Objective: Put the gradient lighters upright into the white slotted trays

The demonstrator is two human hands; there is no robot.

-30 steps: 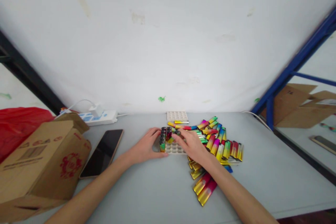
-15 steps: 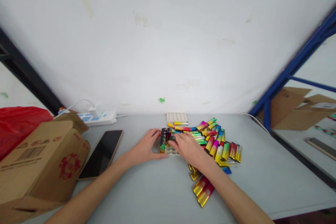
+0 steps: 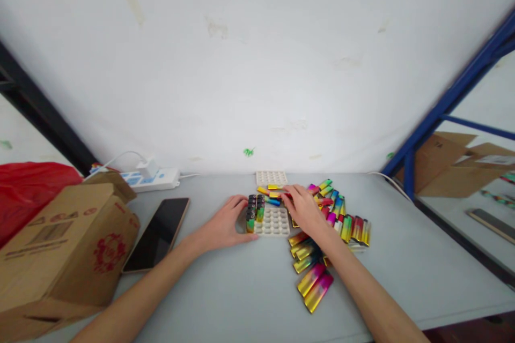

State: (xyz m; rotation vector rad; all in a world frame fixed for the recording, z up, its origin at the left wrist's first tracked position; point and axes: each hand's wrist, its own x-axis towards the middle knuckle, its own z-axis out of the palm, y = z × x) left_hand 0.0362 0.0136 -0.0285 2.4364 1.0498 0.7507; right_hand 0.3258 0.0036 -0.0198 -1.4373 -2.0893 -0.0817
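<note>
Grey table [image 3: 225, 289]: left hand [image 3: 221, 225] half-open around tray [image 3: 277, 223]; right hand [image 3: 303, 211] curled over lighters [image 3: 316, 292], grip unclear.

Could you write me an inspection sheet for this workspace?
Surface: grey table, no spills seen.
Job's things: lighter-like tubes upright in near tray; loose tubes piled right; far tray by wall.
Clutter: phone, cardboard box, red bag, all left.
Hands: left hand around near tray's left end; right hand over pile, grip unclear.
Cables: white cable at power strip; another back right.
Surroundings: blue frame, cartons beyond.
</note>
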